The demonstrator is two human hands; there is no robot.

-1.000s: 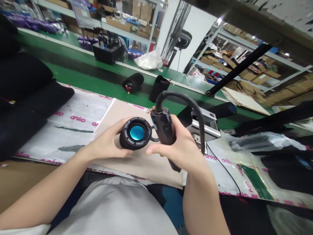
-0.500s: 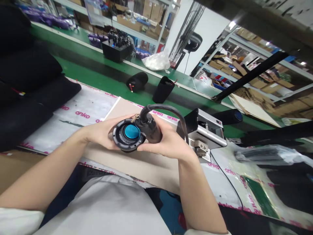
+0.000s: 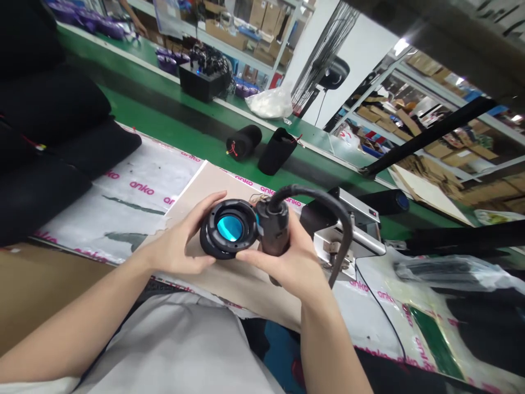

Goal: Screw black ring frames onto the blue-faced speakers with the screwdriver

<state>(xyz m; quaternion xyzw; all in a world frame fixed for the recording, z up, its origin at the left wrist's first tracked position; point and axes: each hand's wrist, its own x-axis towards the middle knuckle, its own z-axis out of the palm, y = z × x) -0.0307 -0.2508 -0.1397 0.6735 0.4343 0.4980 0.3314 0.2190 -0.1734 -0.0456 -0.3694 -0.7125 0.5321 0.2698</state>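
My left hand (image 3: 180, 241) curves around the side of a black cylindrical speaker (image 3: 211, 249), which stands with its round end toward me. A shiny blue disc (image 3: 229, 226) sits inside the black ring at that end. My right hand (image 3: 293, 254) is wrapped round a dark electric screwdriver (image 3: 275, 232), held upright beside the speaker. A thick black cable (image 3: 328, 202) loops from its top over to the right. The tip of my right thumb rests against the speaker's near edge. The screwdriver's lower end is hidden.
Two black fabric-covered cylinders (image 3: 245, 142) with red wires lie on the green bench (image 3: 184, 123). A metal-and-black machine (image 3: 353, 224) stands right. Black cylinders pile up at left (image 3: 53, 126). Another person's hand (image 3: 139, 26) shows at the far back.
The speaker and screwdriver have shifted slightly right in view. The screwdriver stands farther off the speaker's ring, and my left fingers sit looser around the speaker. A person's hand has appeared at the back.
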